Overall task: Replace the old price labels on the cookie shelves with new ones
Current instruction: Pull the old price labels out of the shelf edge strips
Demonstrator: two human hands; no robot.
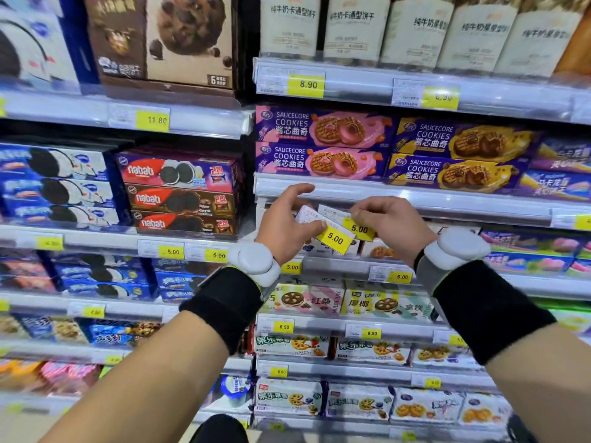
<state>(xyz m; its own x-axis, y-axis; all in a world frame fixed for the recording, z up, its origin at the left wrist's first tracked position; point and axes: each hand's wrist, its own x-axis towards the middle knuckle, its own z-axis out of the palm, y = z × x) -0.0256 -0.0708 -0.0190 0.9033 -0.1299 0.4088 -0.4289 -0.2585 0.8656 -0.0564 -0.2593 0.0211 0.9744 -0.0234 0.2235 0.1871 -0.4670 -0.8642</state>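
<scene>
Head camera: two hands hold two 5.00 price labels below the Saucecore cookie shelf rail [351,190]; left hand [287,219] pinches one label [332,238], right hand [388,225] pinches the other [358,228].

Supermarket aisle, two shelving bays side by side, dark upright [246,91] between them. Clear plastic rails [415,196] along shelf edges. Shelves packed with Saucecore cookie boxes [323,129], Nabati boxes [179,174], milk biscuit bags [355,24]. Even, bright store lighting. Pale floor strip [19,426] at bottom left.
</scene>
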